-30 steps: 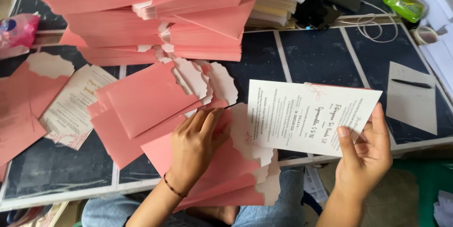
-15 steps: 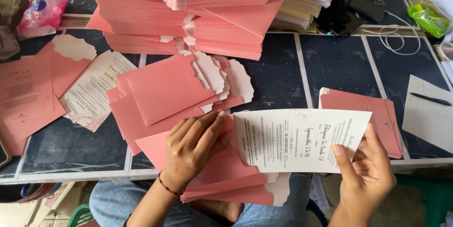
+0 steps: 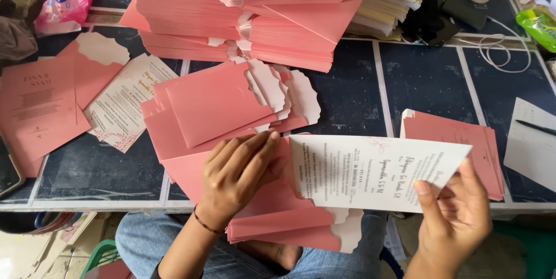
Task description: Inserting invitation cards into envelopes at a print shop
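Presently my right hand pinches a white printed card by its corner. My left hand lies flat, fingers loosely spread, on pink envelopes beside it

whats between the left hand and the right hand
In the head view, the white printed card spans the gap: the right hand pinches its right end, and its left end meets the left hand on the pink envelopes.
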